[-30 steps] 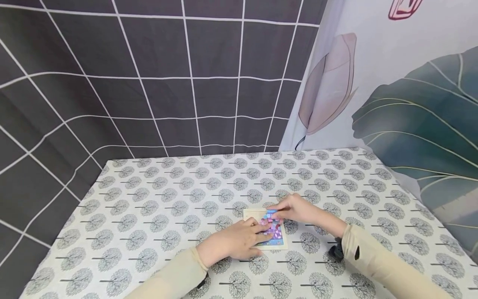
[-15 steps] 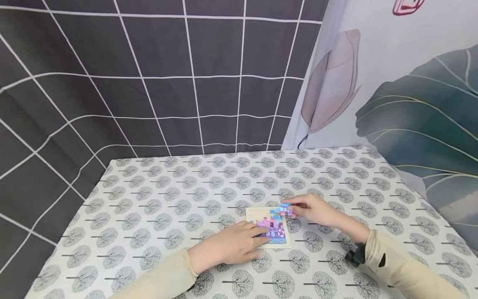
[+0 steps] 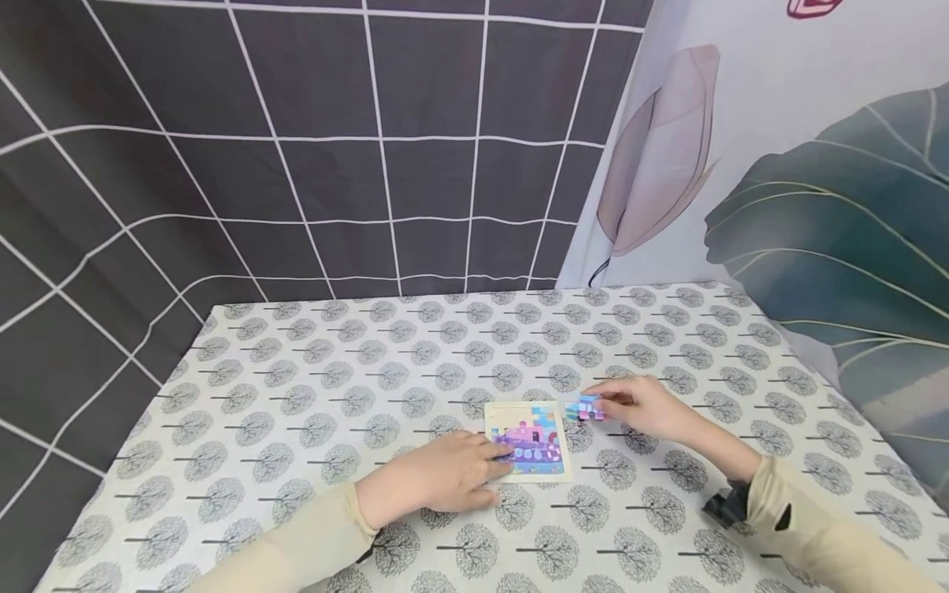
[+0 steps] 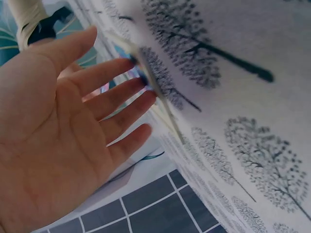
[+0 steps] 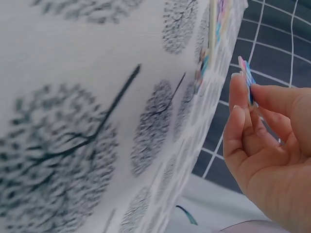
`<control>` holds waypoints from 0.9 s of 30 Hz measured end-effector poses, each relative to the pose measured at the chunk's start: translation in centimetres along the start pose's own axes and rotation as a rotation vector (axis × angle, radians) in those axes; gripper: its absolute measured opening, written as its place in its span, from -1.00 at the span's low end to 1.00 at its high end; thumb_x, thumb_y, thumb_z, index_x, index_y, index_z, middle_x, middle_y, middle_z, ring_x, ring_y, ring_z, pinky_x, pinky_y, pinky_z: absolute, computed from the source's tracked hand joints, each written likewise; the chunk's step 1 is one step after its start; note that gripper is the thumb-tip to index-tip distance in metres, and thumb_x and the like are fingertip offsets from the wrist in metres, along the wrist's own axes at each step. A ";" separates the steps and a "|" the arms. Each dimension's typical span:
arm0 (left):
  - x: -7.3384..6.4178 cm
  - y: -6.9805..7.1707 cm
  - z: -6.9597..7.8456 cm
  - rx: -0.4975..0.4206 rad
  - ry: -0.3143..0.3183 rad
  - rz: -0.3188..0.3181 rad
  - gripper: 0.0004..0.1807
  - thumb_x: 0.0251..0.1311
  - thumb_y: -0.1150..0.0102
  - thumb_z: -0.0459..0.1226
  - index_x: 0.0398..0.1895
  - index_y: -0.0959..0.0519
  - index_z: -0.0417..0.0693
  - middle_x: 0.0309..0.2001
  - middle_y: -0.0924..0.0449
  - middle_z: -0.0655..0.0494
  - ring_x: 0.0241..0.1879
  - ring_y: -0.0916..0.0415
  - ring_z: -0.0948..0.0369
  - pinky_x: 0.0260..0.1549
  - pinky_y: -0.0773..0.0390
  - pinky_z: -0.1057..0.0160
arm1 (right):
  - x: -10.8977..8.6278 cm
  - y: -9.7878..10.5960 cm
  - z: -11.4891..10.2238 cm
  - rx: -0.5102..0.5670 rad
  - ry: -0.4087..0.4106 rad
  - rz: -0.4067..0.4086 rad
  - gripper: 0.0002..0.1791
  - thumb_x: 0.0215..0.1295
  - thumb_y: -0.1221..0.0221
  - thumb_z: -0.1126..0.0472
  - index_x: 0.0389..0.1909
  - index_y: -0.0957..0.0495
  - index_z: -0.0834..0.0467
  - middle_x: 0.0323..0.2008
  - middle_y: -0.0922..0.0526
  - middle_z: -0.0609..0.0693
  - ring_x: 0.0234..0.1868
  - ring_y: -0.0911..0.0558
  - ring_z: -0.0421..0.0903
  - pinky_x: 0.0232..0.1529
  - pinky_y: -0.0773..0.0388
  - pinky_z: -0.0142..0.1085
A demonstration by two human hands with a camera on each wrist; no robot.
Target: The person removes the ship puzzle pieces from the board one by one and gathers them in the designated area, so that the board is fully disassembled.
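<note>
A jigsaw puzzle point(image 3: 535, 451) with a purple and pink boat picture lies in a pale frame point(image 3: 565, 473) near the middle of the table. My left hand point(image 3: 452, 471) rests its fingertips on the left side of the puzzle. Its fingers are straight and spread in the left wrist view. Right of the frame, my right hand point(image 3: 643, 408) pinches a blue and pink puzzle piece point(image 5: 248, 80) between thumb and fingers, raised off the cloth in the right wrist view. Another puzzle piece point(image 5: 201, 70) lies on the cloth there, beside the frame.
A white cloth point(image 3: 356, 445) with grey tree prints covers the table. Behind it hangs a dark curtain point(image 3: 326, 181) with white grid lines, and at the right a pale curtain point(image 3: 756, 206) with leaf prints.
My right hand has moved right, off the puzzle, carrying the puzzle piece past the frame's right edge. My left hand has slid back a little to the left, uncovering more of the picture.
</note>
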State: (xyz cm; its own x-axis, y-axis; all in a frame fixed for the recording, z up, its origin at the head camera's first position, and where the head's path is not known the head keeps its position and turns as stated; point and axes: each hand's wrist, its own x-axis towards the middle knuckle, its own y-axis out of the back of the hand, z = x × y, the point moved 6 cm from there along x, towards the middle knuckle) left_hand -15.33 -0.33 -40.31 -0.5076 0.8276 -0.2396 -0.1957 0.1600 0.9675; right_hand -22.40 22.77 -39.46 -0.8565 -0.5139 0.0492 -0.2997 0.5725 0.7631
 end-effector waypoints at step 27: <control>-0.4 -0.5 -0.4 -0.117 0.026 -0.126 -0.38 0.29 0.12 0.10 0.38 -0.22 0.15 0.43 -0.04 0.19 0.40 -0.03 0.16 0.35 -0.13 0.12 | -2.0 0.4 3.5 -0.076 -0.157 0.034 -0.70 0.20 -0.18 0.26 -0.03 -0.60 0.20 -0.28 -0.68 0.06 -0.59 -0.39 -0.33 -0.56 -0.46 -0.44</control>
State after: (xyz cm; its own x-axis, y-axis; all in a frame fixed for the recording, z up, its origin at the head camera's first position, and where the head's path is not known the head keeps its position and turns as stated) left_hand -15.33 -0.96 -40.73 -0.4939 0.7908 -0.3615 -0.3543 0.1966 0.9142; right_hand -22.24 26.29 -41.50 -0.9224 -0.3856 -0.0212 -0.2420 0.5344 0.8098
